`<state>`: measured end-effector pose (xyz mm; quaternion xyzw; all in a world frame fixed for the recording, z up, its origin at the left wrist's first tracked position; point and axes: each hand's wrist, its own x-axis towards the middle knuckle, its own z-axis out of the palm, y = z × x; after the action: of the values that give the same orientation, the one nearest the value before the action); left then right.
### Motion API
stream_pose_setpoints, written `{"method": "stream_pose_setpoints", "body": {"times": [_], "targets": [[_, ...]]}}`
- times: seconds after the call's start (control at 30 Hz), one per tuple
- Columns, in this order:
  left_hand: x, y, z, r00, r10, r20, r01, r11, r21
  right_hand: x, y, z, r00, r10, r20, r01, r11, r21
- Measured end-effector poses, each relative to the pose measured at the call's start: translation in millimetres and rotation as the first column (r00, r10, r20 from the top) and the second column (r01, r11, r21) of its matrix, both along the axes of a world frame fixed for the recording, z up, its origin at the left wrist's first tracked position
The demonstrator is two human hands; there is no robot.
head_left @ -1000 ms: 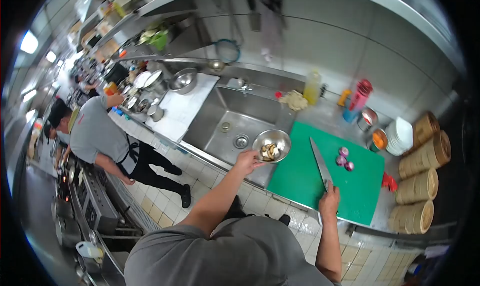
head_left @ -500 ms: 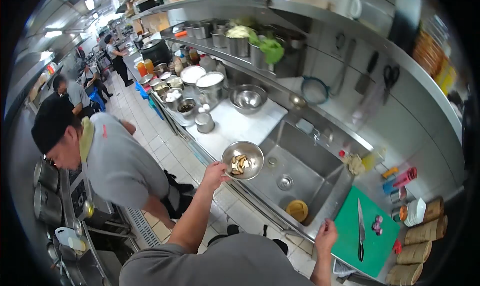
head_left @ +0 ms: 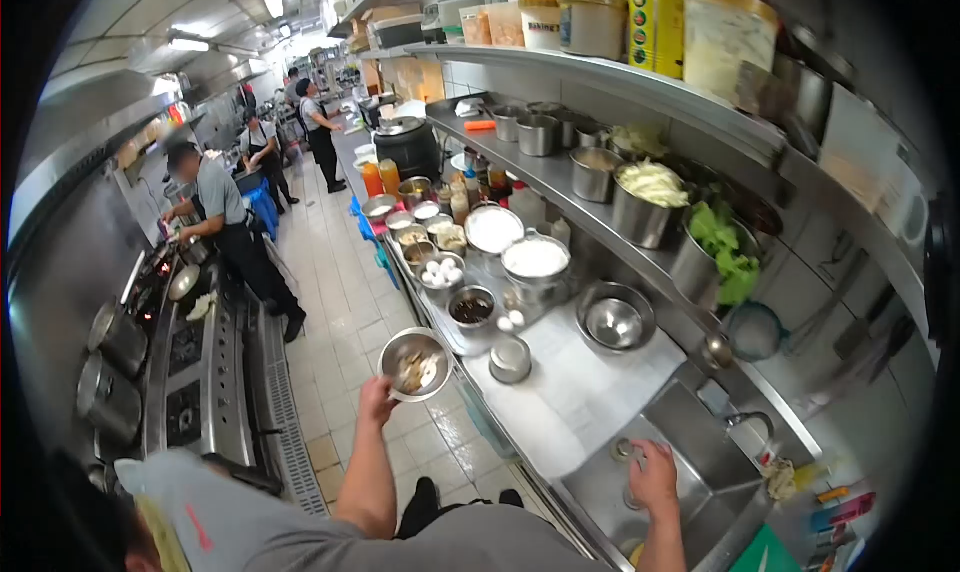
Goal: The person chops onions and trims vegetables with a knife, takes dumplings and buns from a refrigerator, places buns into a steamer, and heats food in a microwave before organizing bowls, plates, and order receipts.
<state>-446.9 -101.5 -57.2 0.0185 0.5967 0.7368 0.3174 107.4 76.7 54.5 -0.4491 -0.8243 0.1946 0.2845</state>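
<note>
My left hand (head_left: pixel 376 402) grips the rim of a round metal bowl (head_left: pixel 388 357), held over the tiled aisle just left of the counter. Brown and whitish food pieces (head_left: pixel 412 374) lie in the bowl; their kind is not clear. Over the steel sink (head_left: pixel 690 442), my right hand (head_left: pixel 653 475) is open, its fingers loosely apart and nothing visible in them. An upturned metal pot (head_left: pixel 510 359) stands on the white counter surface, to the right of the held bowl. Farther back is an empty metal bowl (head_left: pixel 615 318).
Several containers, including a pot of eggs (head_left: pixel 441 272) and one of dark sauce (head_left: pixel 471 307), crowd the counter. A shelf (head_left: pixel 600 194) bears shredded vegetable and green leaves (head_left: pixel 722 252). One person (head_left: pixel 220 512) is close at left; others work along the stoves (head_left: pixel 190 372).
The view has swung left and up along the aisle. My left hand has carried the bowl away from the sink's edge. My right hand has gone from beside the green board to over the sink.
</note>
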Motion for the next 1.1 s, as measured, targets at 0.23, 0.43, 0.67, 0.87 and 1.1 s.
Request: {"method": "stream_pose_setpoints", "body": {"times": [0.23,0.43,0.67,0.87,1.1], "targets": [[-83,-155,-15,0.929,0.369,0.015,-0.364,0.922,-0.132,-254,128,161,0.971,0.239,0.021,-0.239,0.957,0.167],[-194,-181,-87,0.907,0.392,0.157,-0.386,0.920,-0.067,-503,326,264,0.993,0.061,0.104,-0.095,0.927,0.363],[-312,-140,-79,0.945,0.185,0.270,-0.208,0.976,0.058,-619,541,286,0.632,-0.267,0.727,0.023,0.945,0.327],[-383,-78,-47,0.943,0.107,0.314,-0.123,0.992,0.033,-647,495,307,0.454,-0.236,0.859,0.116,0.972,0.206],[-445,-13,-73,0.944,-0.135,0.301,0.134,0.991,0.026,-635,529,291,0.554,-0.167,0.816,0.189,0.979,0.072]]}}
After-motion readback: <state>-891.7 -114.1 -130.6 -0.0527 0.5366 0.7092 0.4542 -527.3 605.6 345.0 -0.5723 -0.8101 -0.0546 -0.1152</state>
